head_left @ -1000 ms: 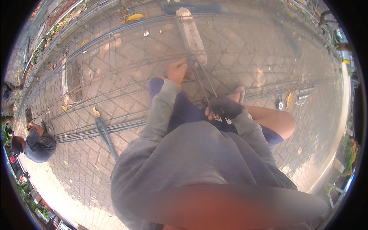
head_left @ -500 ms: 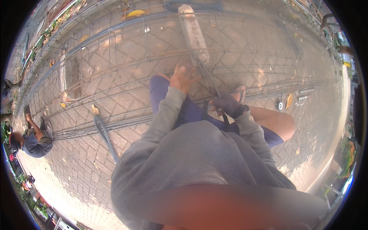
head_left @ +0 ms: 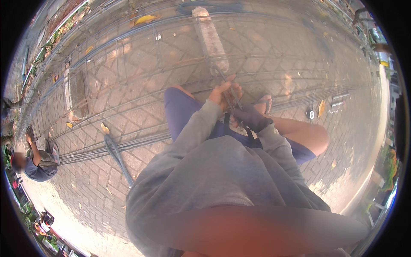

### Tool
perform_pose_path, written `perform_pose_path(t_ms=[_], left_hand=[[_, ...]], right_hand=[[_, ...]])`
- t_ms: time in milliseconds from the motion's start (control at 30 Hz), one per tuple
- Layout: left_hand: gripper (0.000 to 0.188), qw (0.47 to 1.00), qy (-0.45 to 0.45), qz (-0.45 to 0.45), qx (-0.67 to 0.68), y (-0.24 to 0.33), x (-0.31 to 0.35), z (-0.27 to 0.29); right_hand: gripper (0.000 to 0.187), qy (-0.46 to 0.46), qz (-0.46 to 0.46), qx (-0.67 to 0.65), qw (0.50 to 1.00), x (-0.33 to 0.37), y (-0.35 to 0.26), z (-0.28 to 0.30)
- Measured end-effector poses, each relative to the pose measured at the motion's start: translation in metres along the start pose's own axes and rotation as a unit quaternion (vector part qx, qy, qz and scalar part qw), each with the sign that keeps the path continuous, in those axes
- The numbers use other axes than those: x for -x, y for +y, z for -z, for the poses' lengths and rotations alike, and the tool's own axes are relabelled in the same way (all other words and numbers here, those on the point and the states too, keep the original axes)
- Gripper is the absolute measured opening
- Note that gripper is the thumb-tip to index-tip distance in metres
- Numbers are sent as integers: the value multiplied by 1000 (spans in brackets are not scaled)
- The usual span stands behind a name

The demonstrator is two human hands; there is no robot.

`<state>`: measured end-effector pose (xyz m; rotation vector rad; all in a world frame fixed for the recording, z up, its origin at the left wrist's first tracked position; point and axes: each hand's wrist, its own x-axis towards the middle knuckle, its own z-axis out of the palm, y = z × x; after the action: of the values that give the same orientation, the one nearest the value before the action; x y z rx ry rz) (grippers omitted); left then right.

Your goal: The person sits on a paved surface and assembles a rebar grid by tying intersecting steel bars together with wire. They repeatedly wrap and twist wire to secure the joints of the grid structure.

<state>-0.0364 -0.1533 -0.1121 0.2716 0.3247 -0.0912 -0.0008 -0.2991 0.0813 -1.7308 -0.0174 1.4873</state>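
My right hand [head_left: 253, 118], in a dark glove, is closed round the lower end of a long, thin dark metal tool [head_left: 233, 96]. Two slim bars seem to run along the tool like handles, but its exact kind is unclear. My bare left hand [head_left: 226, 93] closes on the tool farther up, just beyond the glove. The tool's far end points up and left, toward a concrete block [head_left: 212, 45]. Thin steel bars of a long rebar cage [head_left: 160, 68] run left to right just beyond my hands.
A bundle of steel bars [head_left: 115, 145] lies across the paving. At left are a folded grey strap-like piece [head_left: 114, 154] and another concrete block [head_left: 75, 92]. A round black-and-white object [head_left: 310, 114] lies right of my knee. Another person [head_left: 40, 162] squats at far left.
My left hand has moved right and slightly down, from open beside the tool to closed on it. My right hand has shifted slightly left, still gripping.
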Motion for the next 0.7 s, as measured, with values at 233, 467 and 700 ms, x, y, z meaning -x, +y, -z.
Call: perform_pose_path(t_ms=[233, 467, 700], left_hand=[[67, 980, -163, -67, 88, 3, -20, -4], [69, 966, -183, -45, 178, -3, -28, 6], [71, 988, -67, 29, 134, -5, -14, 4]], right_hand=[[40, 13, -65, -68, 995, -11, 2, -2], [41, -10, -25, -53, 998, -7, -5, 3], [41, -13, 17, 19, 1000, 8, -5, 6]])
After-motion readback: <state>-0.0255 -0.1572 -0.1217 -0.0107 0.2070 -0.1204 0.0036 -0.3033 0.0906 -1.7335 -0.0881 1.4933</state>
